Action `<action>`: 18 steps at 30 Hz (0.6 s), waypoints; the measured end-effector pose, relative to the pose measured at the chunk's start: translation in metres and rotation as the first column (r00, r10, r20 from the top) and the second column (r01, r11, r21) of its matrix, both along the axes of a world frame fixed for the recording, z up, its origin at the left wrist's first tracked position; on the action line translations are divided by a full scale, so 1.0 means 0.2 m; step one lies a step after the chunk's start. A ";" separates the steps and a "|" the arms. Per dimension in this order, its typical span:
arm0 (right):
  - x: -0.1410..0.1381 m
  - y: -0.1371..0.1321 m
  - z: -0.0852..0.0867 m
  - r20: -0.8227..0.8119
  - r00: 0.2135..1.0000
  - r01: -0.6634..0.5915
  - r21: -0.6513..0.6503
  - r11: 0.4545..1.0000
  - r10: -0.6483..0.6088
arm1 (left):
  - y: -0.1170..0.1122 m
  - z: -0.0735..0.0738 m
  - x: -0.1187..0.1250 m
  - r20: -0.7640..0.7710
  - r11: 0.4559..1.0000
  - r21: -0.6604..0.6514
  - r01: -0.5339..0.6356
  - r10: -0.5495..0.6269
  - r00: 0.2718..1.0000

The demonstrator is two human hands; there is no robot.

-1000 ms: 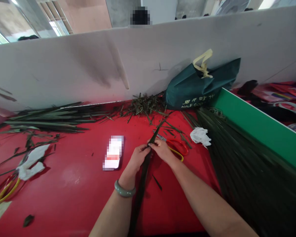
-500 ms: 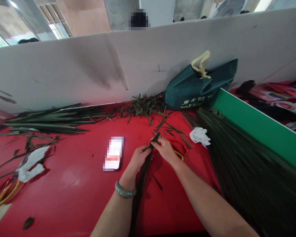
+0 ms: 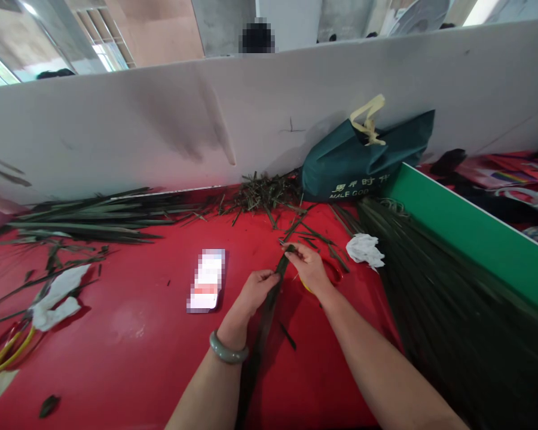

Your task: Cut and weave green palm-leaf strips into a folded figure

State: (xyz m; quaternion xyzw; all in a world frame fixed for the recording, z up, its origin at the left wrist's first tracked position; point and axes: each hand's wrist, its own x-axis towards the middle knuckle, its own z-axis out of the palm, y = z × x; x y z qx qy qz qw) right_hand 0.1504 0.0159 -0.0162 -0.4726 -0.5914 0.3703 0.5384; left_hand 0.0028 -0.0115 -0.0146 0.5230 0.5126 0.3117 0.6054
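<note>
A long dark green leaf strip runs from the bottom edge of the view up between my hands. My left hand pinches it along its edge, a little below the tip. Closed on the upper end of the strip is my right hand, thumb and fingers together. Scissors with red and yellow handles lie partly hidden behind my right hand. Just under the strip, a small leaf scrap rests on the red tabletop. A green bangle is on my left wrist.
A phone lies left of my hands. Leaf strips and cut scraps line the white partition. To the right are a dark bag, crumpled tissue, a large leaf bundle and a green divider. More scissors sit far left.
My right hand has shifted slightly right, and the gap between my hands along the strip has widened. The strip's upper end now bends toward my right hand.
</note>
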 end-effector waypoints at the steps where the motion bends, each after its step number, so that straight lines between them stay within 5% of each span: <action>1: 0.00 0.00 0.00 0.043 0.999 0.016 0.039 0.999 -0.017 | 0.00 0.00 0.00 -0.002 1.000 0.008 0.003 -0.003 1.000; 4: 0.01 0.01 0.00 0.140 0.989 0.027 0.116 0.993 -0.043 | 0.00 0.01 0.00 0.008 1.000 0.020 0.017 -0.018 1.000; 10: 0.04 0.03 -0.01 0.038 0.994 0.100 -0.022 0.995 -0.099 | -0.01 0.02 0.00 0.033 0.998 -0.010 0.060 -0.060 0.998; 14: 0.01 -0.01 0.03 0.158 0.982 0.101 0.014 0.995 -0.102 | -0.01 0.01 0.01 0.059 0.999 -0.031 -0.036 0.037 0.998; 18: -0.08 -0.07 0.04 0.349 0.937 -0.042 0.168 0.985 -0.020 | 0.00 0.01 0.02 0.117 0.987 -0.047 -0.157 0.161 0.980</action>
